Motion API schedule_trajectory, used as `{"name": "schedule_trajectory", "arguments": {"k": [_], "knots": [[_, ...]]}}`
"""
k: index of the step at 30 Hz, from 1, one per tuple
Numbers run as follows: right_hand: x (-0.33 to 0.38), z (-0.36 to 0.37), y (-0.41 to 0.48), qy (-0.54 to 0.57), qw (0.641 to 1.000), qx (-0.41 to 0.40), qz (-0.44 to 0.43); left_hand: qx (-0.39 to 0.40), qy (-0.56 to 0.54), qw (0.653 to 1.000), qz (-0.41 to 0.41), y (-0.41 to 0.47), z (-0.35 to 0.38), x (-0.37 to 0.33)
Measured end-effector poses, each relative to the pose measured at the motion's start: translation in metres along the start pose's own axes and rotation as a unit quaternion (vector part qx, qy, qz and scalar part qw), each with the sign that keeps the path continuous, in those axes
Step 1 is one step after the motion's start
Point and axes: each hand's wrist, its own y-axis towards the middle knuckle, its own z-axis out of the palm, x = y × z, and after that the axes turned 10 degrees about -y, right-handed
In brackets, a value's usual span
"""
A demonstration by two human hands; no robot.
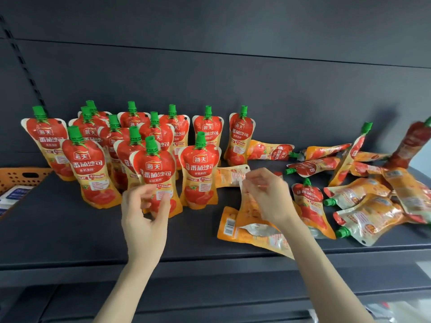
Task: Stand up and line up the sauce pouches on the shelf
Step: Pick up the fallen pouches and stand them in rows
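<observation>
Several red-and-orange tomato sauce pouches with green caps stand upright in rows on the left of the dark shelf (70, 241). The front standing pouch (155, 173) is right behind my left hand (144, 213), whose fingers curl loosely at its lower part; whether they touch it I cannot tell. My right hand (265, 197) pinches the top edge of a pouch (249, 220) that is partly lifted, back side showing, over another lying pouch (233, 227). Several more pouches lie in a heap (373, 206) on the right.
An orange perforated basket (21, 178) with blue-white packs sits at the shelf's left end. One pouch (349, 155) leans upright among the fallen ones at right. The dark back panel rises behind; the shelf's front edge runs below my wrists.
</observation>
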Motion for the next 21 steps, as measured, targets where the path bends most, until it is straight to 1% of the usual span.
{"name": "schedule_trajectory", "arguments": {"k": [2, 7, 9, 12, 13, 15, 17, 19, 21], "knots": [[-0.017, -0.014, 0.001, -0.003, 1.000, -0.008, 0.013, 0.033, -0.031, 0.999, -0.010, -0.006, 0.018, -0.010], [-0.062, -0.043, 0.013, -0.001, 0.999, 0.000, 0.035, 0.138, -0.043, 0.989, 0.005, -0.026, 0.085, -0.035], [-0.080, -0.051, 0.022, -0.009, 0.999, 0.029, 0.041, 0.180, -0.010, 0.984, -0.010, -0.031, 0.116, -0.040], [-0.102, -0.057, 0.041, -0.008, 0.996, 0.080, 0.050, 0.232, 0.071, 0.969, -0.054, -0.030, 0.157, -0.038], [-0.108, -0.057, 0.048, -0.010, 0.994, 0.098, 0.052, 0.248, 0.107, 0.960, -0.075, -0.026, 0.168, -0.037], [-0.117, -0.056, 0.063, -0.014, 0.989, 0.135, 0.054, 0.294, 0.171, 0.930, -0.135, -0.019, 0.183, -0.038], [-0.122, -0.053, 0.077, -0.022, 0.984, 0.166, 0.055, 0.342, 0.200, 0.898, -0.194, -0.013, 0.193, -0.039], [-0.127, -0.049, 0.088, -0.010, 0.979, 0.193, 0.071, 0.380, 0.235, 0.870, -0.207, -0.012, 0.198, -0.040], [-0.132, -0.043, 0.096, 0.009, 0.973, 0.210, 0.094, 0.402, 0.263, 0.854, -0.200, -0.015, 0.201, -0.040]]}}
